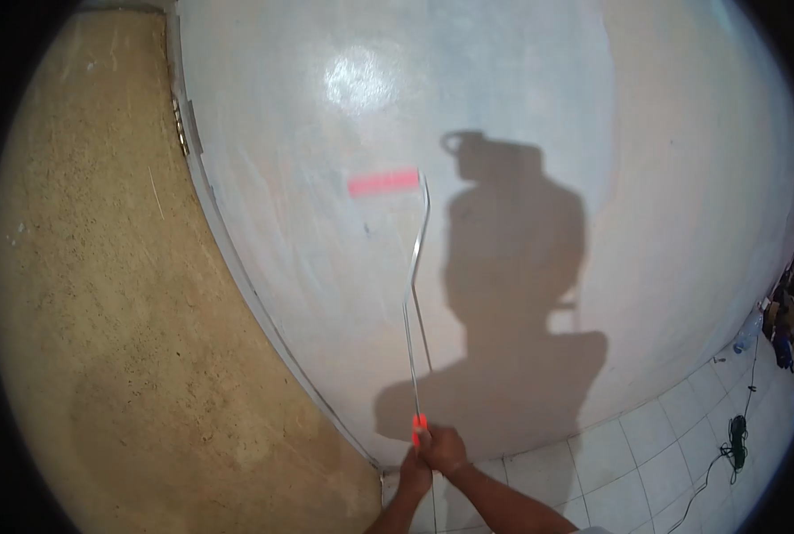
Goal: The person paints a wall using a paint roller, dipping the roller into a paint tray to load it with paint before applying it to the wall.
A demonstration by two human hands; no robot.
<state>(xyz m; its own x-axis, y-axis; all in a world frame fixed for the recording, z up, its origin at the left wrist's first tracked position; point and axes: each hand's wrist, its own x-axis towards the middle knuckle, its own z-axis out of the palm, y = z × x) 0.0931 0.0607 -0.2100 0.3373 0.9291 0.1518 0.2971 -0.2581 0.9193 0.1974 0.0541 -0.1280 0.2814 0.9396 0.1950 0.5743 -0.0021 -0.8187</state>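
Here both hands, left hand [415, 473] and right hand [442, 449], clamp the roller's orange grip [419, 427]; long thin shaft [412, 303] probably flexes, light pink roller head [383, 182] against wall [326, 267].

Room under renovation: half-painted wall [503, 107]

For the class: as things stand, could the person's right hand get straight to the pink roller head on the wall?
Probably not. The right hand grips the orange handle beside the left hand, low near the floor. The roller head sits far up the white wall, at the far end of the long metal pole.
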